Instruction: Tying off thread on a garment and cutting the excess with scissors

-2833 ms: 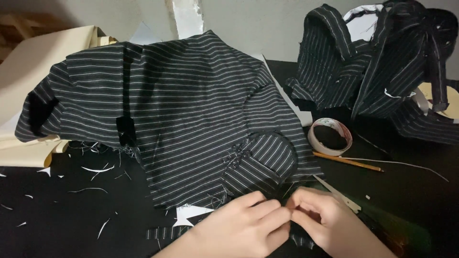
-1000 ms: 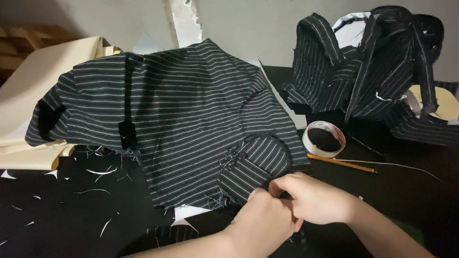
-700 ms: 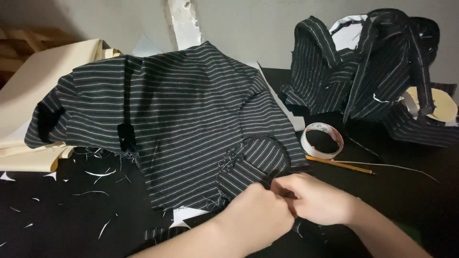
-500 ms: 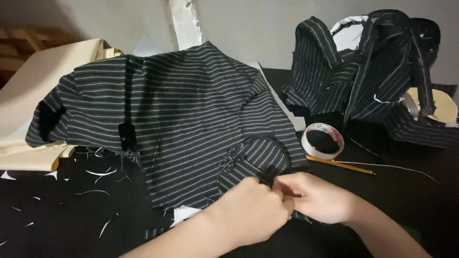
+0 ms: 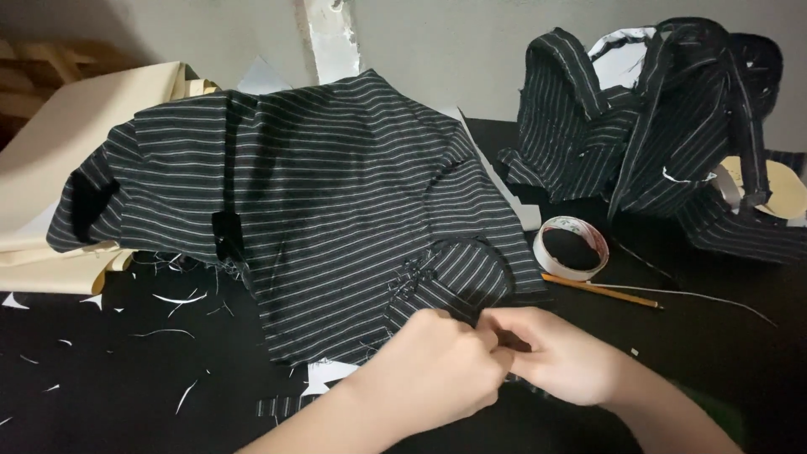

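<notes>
Striped garment: a black cloth with thin white stripes (image 5: 336,193) lies spread over the middle of the black table (image 5: 101,395), its lower hem reaching toward the near edge, where both hands meet it.
Curved flap: a rounded striped piece (image 5: 471,269) sits on the garment's lower right part, just above the hands, with a row of small pins or stitches beside it; which of the two I cannot tell.
Left hand: the left hand (image 5: 433,370) is curled over the hem near the table's front edge, fingers pinched narrow on a fold of the cloth.
Right hand: the right hand (image 5: 559,353) touches the left, fingertips closed on the same bit of hem; whether a pin or needle sits between them is hidden.
Step in hand: by my reading, fine work on the edge under the curved flap, with both hands close together.
Next move calls for: a steady, small pinch, with the layers kept aligned, and the cloth not dragged across the table.
Tape roll: a ring of tape (image 5: 572,248) lies right of the flap, near but apart.
Pencil: a yellow pencil (image 5: 601,290) lies just below the tape.
Second pile: more striped fabric (image 5: 656,118) is heaped at the far right corner.
Paper: cream sheets (image 5: 59,160) lie at the left edge, partly under the garment.
Scraps: pale thread bits (image 5: 181,298) dot the near left area.
</notes>
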